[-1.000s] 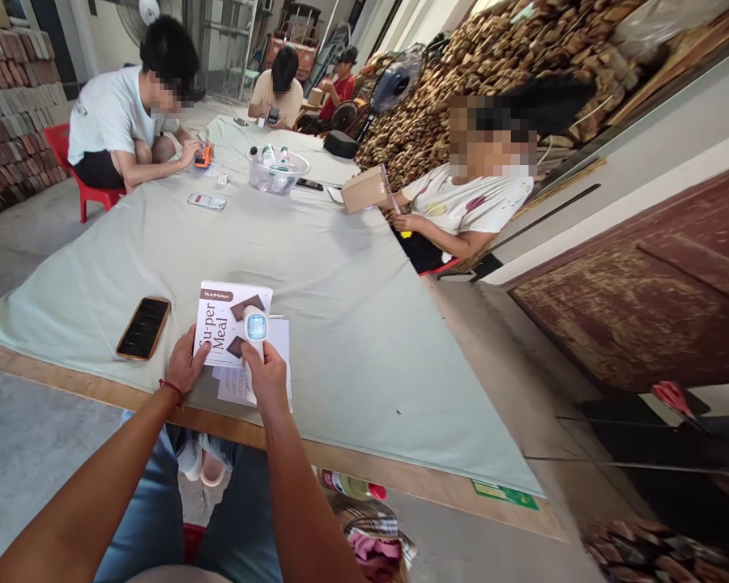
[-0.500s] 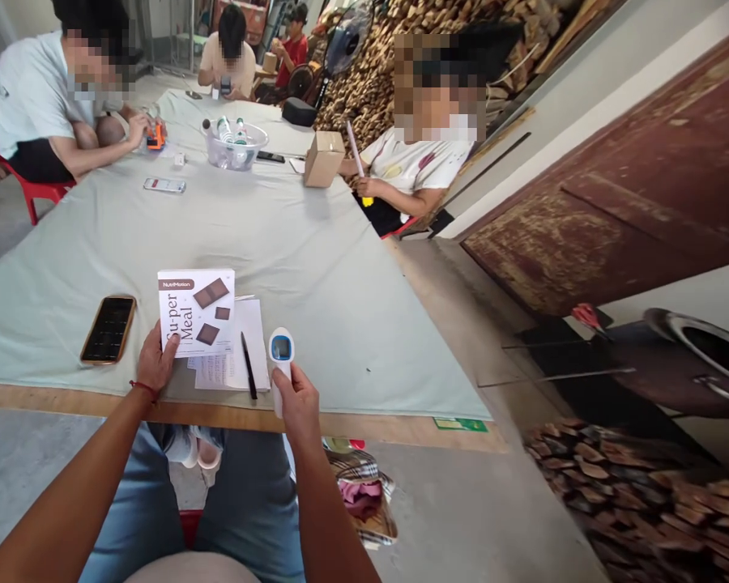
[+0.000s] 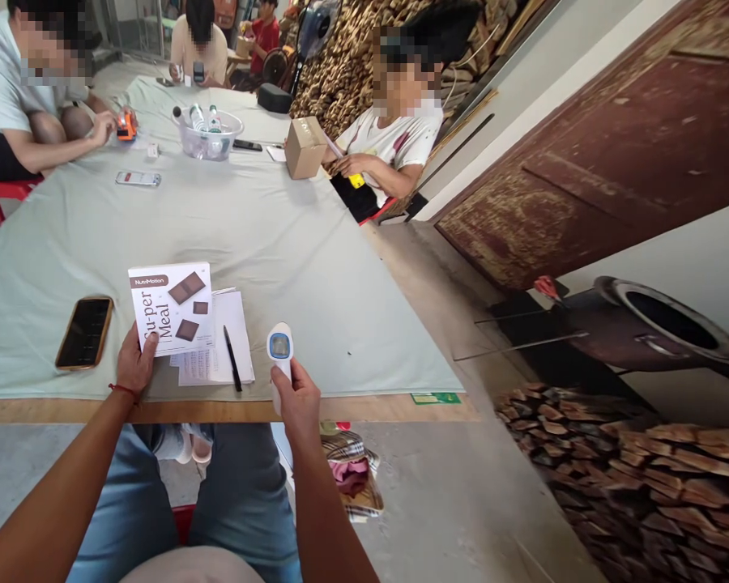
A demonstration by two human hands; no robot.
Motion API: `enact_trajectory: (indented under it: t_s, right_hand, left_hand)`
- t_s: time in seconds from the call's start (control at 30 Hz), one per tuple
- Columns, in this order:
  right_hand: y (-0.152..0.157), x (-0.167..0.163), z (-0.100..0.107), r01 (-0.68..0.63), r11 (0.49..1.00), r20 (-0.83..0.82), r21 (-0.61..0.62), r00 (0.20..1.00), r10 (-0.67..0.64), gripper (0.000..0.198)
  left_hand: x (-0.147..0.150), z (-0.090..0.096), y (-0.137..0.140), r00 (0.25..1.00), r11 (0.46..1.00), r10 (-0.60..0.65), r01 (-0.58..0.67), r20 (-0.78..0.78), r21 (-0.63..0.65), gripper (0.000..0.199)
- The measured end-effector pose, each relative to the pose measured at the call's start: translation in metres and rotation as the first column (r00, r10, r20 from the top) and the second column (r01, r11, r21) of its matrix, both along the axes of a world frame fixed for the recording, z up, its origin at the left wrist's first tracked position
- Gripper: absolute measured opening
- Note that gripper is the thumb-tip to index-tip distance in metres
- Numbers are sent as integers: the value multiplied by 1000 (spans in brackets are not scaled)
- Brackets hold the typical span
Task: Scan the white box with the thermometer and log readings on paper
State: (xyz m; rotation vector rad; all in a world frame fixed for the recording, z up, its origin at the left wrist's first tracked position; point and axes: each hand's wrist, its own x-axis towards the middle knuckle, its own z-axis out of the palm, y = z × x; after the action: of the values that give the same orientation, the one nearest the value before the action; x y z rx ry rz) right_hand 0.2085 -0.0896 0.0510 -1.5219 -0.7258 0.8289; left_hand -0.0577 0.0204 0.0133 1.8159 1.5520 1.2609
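Observation:
My left hand (image 3: 137, 360) grips the lower left corner of a white box (image 3: 171, 312) printed "NutriMotion Su-per Meal", its thumb on the front. The box is held up over the table's near side and hides part of some papers (image 3: 231, 324). Across those papers lies a black pen (image 3: 232, 360). My right hand (image 3: 300, 398) is wrapped round the handle of a white infrared thermometer (image 3: 280, 344), held upright with its blue-rimmed screen facing me. Left of the box, a smartphone (image 3: 85, 333) in an orange-brown case rests on the tablecloth.
A pale green cloth (image 3: 267, 235) covers the table. Farther back are a clear basin (image 3: 210, 138) with bottles, a cardboard box (image 3: 304, 148) and another phone (image 3: 138, 178). Several people sit around; one holds an orange tool (image 3: 125, 125). Stacked firewood (image 3: 662, 486) lies at the right.
The view has shifted, so most things sit farther left. The thermometer's screen has turned from dark to lighter. The person at the right has lowered the long pale strip.

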Motion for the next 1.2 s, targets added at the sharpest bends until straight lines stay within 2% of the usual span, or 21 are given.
enact_trajectory:
  t_s: [0.33,0.43,0.5,0.57,0.67,0.8,0.9,0.97,1.03,1.1,1.2]
  right_hand:
    - [4,2,-16,-100,995,64,-26,993,102,49]
    - [19,8,-23,-118,991,192,-59,973,127,51]
    - [34,14,-29,-101,986,378,-129,914,143,51]
    - [50,20,-35,-53,970,548,-239,817,179,49]
    - [67,23,-44,-60,939,685,-338,669,289,44]
    - [75,21,-55,-53,931,790,-362,513,336,41]
    - [71,18,-59,-14,966,873,-257,426,238,42]
    - [65,12,-60,-48,991,904,-126,405,135,37]
    - [59,2,-62,-151,987,897,-58,426,118,28]
    - [52,-12,-65,-249,965,878,-83,439,189,25]
    - [46,-32,-72,-257,958,885,-127,406,227,30]
  left_hand:
    - [2,1,-2,1000,1000,-16,16,13,3,60]
    - [1,1,-3,999,1000,-28,28,27,1,58]
    - [1,0,-4,998,999,-45,45,51,1,57]
    - [1,-1,-5,993,998,-62,63,97,-1,58]
    - [1,-4,-5,982,996,-79,83,174,-18,61]
    - [1,-4,-7,976,996,-63,76,208,-51,62]
    - [1,-3,-8,969,994,-73,90,236,-60,62]
    - [1,-3,-8,962,993,-83,103,261,-65,64]
    - [0,-4,-7,952,991,-87,113,294,-73,67]
    - [-2,-4,-6,936,987,-94,132,338,-91,70]
    - [-9,-1,-5,899,963,-119,209,420,-173,73]
